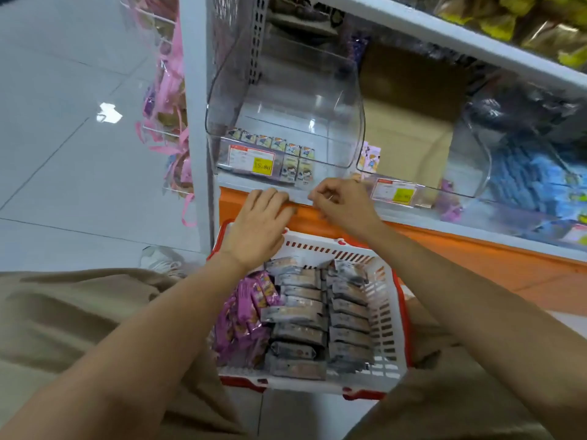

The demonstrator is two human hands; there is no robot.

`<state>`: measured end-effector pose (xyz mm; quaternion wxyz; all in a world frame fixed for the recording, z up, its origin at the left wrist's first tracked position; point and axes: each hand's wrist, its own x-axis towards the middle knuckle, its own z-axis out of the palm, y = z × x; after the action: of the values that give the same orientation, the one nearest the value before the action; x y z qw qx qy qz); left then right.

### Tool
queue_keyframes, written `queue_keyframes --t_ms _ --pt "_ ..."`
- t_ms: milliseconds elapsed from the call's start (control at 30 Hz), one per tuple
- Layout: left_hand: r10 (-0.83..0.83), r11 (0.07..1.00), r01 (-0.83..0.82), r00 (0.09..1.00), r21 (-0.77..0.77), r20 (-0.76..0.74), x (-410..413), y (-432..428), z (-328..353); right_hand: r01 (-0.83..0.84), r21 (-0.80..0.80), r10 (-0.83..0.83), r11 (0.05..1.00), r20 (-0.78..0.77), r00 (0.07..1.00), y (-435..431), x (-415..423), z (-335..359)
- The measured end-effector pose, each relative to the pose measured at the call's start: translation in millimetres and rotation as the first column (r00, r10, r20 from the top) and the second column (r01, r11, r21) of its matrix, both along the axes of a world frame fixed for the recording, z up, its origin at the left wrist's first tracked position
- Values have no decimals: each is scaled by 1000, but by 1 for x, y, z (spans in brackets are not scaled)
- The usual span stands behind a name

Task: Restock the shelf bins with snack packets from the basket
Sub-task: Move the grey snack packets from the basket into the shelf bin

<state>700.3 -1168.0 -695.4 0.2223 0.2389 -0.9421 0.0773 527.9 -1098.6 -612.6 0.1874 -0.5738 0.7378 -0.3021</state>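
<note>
My left hand (pixel 259 228) lay flat, its fingers (pixel 273 201) straight over the front edge of the shelf (pixel 413 215) at mid-frame. My right hand (pixel 344 206) sat just beside it on the same edge with its fingers curled; I could not tell whether they pinched anything. The snack packets (pixel 301 312) lay below both hands in the basket (pixel 392 315), grey rows beside purple packets (pixel 244 315). Just above the hands stood the clear bins (pixel 286 100).
</note>
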Motion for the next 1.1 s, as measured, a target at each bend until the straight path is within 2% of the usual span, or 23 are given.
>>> queue_keyframes --t_ms 133,267,433,500,567,667,800,900,933,967,1033,1067,1100 --pt "36 984 -69 980 166 198 -11 4 -30 -11 212 20 977 -41 999 33 -16 -61" --pt "37 937 -164 925 309 378 -22 3 -57 -80 443 95 893 -12 995 55 -22 -119" --pt "89 901 -287 855 325 511 -30 -3 -83 -190 643 149 742 118 982 73 -15 -169" --pt "103 897 -314 833 311 543 -31 -4 -89 -231 681 226 695 99 969 78 -10 -183" --pt "119 897 -320 840 305 530 -32 -3 -95 -243 693 318 678 22 948 81 -6 -193" --pt "131 902 -298 877 311 462 -31 -2 -101 -237 676 324 698 -3 946 78 -7 -201" --pt "119 893 -271 913 361 389 -31 -4 -102 -210 551 159 808 140 977 71 -18 -192" --pt "70 888 -179 963 424 260 -26 -4 -97 -114 440 -28 891 303 953 64 -26 -173" --pt "25 868 -124 978 481 207 -25 -1 -93 -72 425 -90 902 351 932 61 -29 -166" --pt "-35 802 -69 986 593 163 -24 2 -86 -32 413 -142 910 384 912 58 -30 -159" --pt "-121 555 -44 984 831 133 -23 10 -69 46 376 -218 926 429 877 52 -31 -141" --pt "-145 451 -61 979 891 141 -22 14 -61 84 348 -249 934 461 852 50 -30 -132" --pt "-153 406 -58 980 912 131 -22 17 -55 119 317 -271 941 491 828 48 -29 -121"
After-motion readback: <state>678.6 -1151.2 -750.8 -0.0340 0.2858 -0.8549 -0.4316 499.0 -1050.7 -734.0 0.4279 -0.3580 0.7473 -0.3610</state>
